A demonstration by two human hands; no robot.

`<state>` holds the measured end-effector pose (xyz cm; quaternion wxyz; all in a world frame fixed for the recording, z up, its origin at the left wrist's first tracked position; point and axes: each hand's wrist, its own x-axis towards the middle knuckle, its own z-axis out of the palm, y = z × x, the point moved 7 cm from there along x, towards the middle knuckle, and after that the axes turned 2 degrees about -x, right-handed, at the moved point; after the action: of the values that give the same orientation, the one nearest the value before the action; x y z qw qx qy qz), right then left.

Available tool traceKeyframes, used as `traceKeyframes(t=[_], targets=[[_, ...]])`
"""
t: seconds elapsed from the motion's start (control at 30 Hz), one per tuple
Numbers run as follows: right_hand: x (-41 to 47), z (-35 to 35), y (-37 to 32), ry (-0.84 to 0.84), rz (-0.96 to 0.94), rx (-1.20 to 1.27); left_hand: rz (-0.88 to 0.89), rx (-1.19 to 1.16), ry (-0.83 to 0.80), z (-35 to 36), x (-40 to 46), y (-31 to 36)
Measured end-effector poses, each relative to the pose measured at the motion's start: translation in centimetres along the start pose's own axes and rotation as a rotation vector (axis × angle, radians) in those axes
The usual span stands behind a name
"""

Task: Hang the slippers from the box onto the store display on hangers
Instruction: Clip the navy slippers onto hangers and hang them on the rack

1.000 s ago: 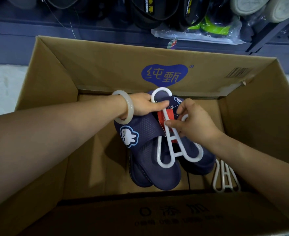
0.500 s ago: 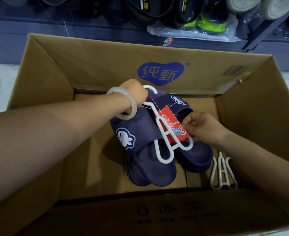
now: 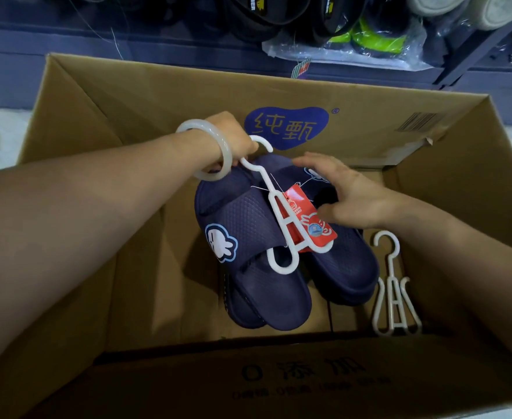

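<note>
An open cardboard box [image 3: 278, 95], seen from above and taken here as the landmark, bears a blue printed logo [image 3: 288, 127] on the inner face of its far wall. Inside the box, above its floor, a pair of navy slippers [image 3: 266, 258] sits on a white hanger [image 3: 278, 225], whose two lower prongs pass under the straps. The slipper nearer the box's left wall carries a white cartoon patch [image 3: 220, 243] on its textured strap and overlaps the other; their soles point toward the box's near wall. A red tag [image 3: 309, 219] lies over the hanger's stem between the two slippers. The left hand [image 3: 233, 137], near the box's far wall and just below the logo, is clenched around the hanger close to its hook, which curls out beside the knuckles; a pale translucent bangle [image 3: 206, 152] rings that wrist. The right hand [image 3: 345, 192], reaching in from the box's right wall, is released: its fingers are extended and spread, lying over the strap of the slipper nearer that wall, with the thumb at the edge of the red tag and nothing grasped. A spare white hanger [image 3: 395, 288] lies on the box floor in the corner between the right and near walls. Beyond the box's far wall, dark footwear in clear plastic bags [image 3: 354, 40] is visible on a display.
</note>
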<state>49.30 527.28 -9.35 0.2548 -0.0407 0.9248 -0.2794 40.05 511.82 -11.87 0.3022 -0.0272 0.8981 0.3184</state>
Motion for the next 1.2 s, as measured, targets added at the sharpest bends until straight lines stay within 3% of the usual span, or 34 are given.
traceKeyframes(t=[0.1, 0.17, 0.33, 0.5, 0.63, 0.83, 0.97, 1.07, 1.2], targets=[[0.4, 1.5, 0.0, -0.164, 0.004, -0.124, 0.067, 0.063, -0.002, 0.0, 0.4, 0.2], [0.7, 2.0, 0.2, -0.188, 0.011, -0.206, 0.071, 0.027, -0.023, 0.5, 0.3, 0.2], [1.4, 1.7, -0.4, 0.019, -0.059, -0.367, 0.133, 0.033, 0.125, 0.5, 0.3, 0.7], [1.6, 0.1, -0.9, 0.003, -0.035, -0.257, 0.254, 0.058, 0.244, 0.7, -0.8, 1.3], [3.7, -2.2, -1.5, 0.159, 0.063, 0.055, 0.395, -0.126, 0.243, 0.8, -1.3, 2.1], [4.5, -1.6, -2.2, 0.042, 0.001, 0.308, 0.594, -0.211, 0.248, 0.1, -3.7, 2.8], [4.3, -2.3, -2.4, 0.080, -0.057, 0.241, 0.652, -0.236, 0.254, -0.3, -4.1, 2.9], [3.9, -2.8, -2.5, 0.121, -0.057, 0.286, 0.655, -0.256, 0.185, 0.0, -4.0, 3.5], [3.5, -2.9, -1.6, 0.108, -0.060, 0.216, 0.630, -0.200, -0.032, 0.8, -3.6, 4.1]])
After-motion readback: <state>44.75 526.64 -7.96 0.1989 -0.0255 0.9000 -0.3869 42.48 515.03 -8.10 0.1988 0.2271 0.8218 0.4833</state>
